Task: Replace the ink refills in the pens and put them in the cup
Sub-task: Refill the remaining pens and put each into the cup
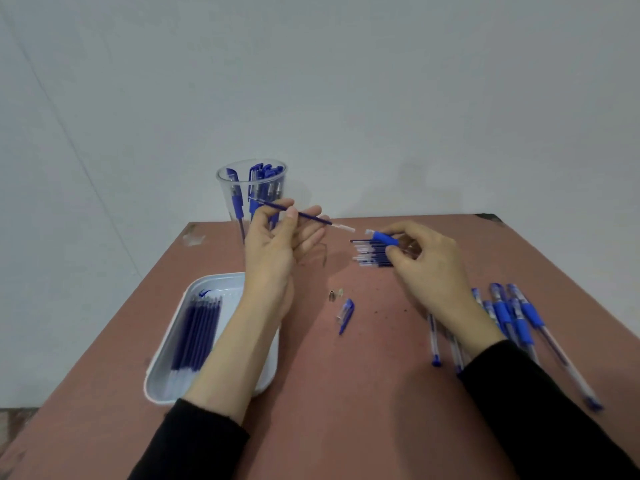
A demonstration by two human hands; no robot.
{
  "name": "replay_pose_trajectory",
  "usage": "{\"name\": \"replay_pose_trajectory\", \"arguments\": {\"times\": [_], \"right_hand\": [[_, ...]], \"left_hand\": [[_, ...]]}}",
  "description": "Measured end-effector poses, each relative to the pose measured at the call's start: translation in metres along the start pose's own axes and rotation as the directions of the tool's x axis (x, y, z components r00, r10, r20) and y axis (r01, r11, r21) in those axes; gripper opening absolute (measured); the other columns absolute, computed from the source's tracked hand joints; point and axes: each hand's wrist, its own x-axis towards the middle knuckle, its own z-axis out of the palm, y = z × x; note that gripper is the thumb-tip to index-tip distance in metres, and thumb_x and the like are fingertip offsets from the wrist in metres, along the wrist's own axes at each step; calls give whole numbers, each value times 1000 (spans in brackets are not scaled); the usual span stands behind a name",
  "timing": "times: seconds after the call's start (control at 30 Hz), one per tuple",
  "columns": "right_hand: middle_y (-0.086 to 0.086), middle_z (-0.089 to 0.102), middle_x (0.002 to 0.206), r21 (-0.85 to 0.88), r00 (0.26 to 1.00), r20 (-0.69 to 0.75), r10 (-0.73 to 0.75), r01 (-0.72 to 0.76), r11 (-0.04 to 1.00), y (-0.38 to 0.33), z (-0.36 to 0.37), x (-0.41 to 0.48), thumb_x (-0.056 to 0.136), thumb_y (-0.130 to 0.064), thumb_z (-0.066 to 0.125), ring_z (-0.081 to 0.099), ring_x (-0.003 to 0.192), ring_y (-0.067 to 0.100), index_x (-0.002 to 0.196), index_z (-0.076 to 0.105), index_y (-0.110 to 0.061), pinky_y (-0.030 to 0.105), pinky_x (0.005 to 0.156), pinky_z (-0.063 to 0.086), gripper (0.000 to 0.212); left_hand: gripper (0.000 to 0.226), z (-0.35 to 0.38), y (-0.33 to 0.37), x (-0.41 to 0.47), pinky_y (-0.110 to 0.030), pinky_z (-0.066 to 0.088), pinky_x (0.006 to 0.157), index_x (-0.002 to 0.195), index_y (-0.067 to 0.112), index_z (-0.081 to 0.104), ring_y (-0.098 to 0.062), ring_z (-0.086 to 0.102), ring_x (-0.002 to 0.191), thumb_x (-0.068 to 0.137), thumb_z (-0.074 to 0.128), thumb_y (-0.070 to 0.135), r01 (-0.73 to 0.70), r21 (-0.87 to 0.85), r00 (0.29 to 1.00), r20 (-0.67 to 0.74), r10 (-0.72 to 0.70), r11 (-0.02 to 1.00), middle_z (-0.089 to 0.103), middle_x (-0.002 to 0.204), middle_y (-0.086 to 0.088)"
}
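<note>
My left hand (277,237) pinches a blue ink refill (313,218) between thumb and fingers, its clear end pointing right. My right hand (426,258) grips a pen barrel (382,237) with a blue grip, its open end facing the refill across a small gap. Under that hand lies a small pile of refills (370,256). A clear plastic cup (252,194) with several blue pens stands at the table's far edge, behind my left hand. A pen cap (345,315) and a metal tip (333,295) lie on the table between my arms.
A white tray (207,285) holding several blue refills sits under my left forearm. Several capped blue pens (512,317) lie at the right, partly hidden by my right wrist. The brown table (346,393) ends just behind the cup, before a pale wall.
</note>
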Motion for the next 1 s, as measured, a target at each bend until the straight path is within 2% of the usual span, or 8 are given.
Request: {"name": "replay_pose_trajectory", "arguments": {"times": [0.13, 0.27, 0.37, 0.43, 0.53, 0.67, 0.73, 1.0], "right_hand": [[-13, 67, 88, 59, 998, 31, -49, 47, 997, -2, 0, -2, 79, -5, 60, 59, 79, 7, 84, 64, -37, 26, 74, 46, 32], [-7, 68, 91, 97, 996, 56, -75, 69, 993, -4, 0, -3, 80, -2, 60, 60, 81, 6, 88, 68, -29, 7, 69, 41, 29], [-7, 68, 92, 114, 995, 58, -79, 72, 991, -5, 0, -3, 81, -1, 60, 60, 82, 5, 90, 68, -28, 3, 69, 40, 29], [-7, 69, 92, 116, 995, 51, -82, 76, 990, -4, 0, -3, 81, -1, 61, 60, 81, 5, 91, 69, -29, 5, 70, 40, 30], [-8, 68, 91, 88, 995, 49, -86, 82, 993, -4, 2, -3, 81, -4, 61, 59, 79, 5, 93, 70, -30, 16, 72, 44, 30], [-9, 68, 92, 74, 997, 20, -77, 75, 994, -3, 1, -2, 80, -5, 62, 60, 81, 11, 91, 70, -33, 32, 77, 50, 31], [-9, 68, 92, 72, 997, 17, -77, 76, 995, -3, 1, -3, 80, -5, 61, 61, 81, 12, 91, 70, -33, 35, 78, 51, 31], [-7, 68, 91, 22, 997, 13, -79, 78, 997, -2, 1, -3, 81, -9, 62, 60, 81, 13, 95, 72, -31, 42, 82, 50, 28]], "left_hand": [[11, -2, 0, 1, -17, 53, 60, 94, 17, 47, -17, 72, 76, 100, 42, 11, 37, -16, 999, -8, -38, 999, 70, 92, -8], [9, -2, -4, 1, -24, 58, 71, 95, 13, 47, -21, 71, 77, 100, 42, 7, 49, -23, 999, -6, -49, 999, 69, 94, -15], [9, -3, -4, 2, -25, 58, 73, 95, 13, 47, -23, 71, 79, 100, 42, 7, 61, -24, 998, -9, -61, 998, 69, 94, -16], [9, -3, -4, 1, -28, 58, 77, 95, 13, 47, -27, 70, 86, 100, 43, 7, 69, -8, 998, -6, -69, 998, 68, 95, -17], [9, -2, -4, 0, -33, 58, 82, 95, 13, 48, -29, 69, 89, 100, 43, 7, 73, 4, 997, 3, -73, 997, 68, 95, -17], [8, -4, -1, 2, -24, 58, 71, 96, 13, 48, -20, 71, 78, 100, 43, 8, 46, -10, 999, -9, -46, 999, 69, 92, -13], [7, -5, -1, 2, -22, 56, 69, 97, 12, 47, -19, 72, 76, 100, 43, 7, 51, -22, 999, -10, -51, 998, 69, 90, -13], [7, -5, -1, 1, -25, 58, 75, 96, 12, 47, -21, 72, 79, 100, 43, 7, 72, -25, 997, 8, -71, 997, 70, 92, -14]]}}
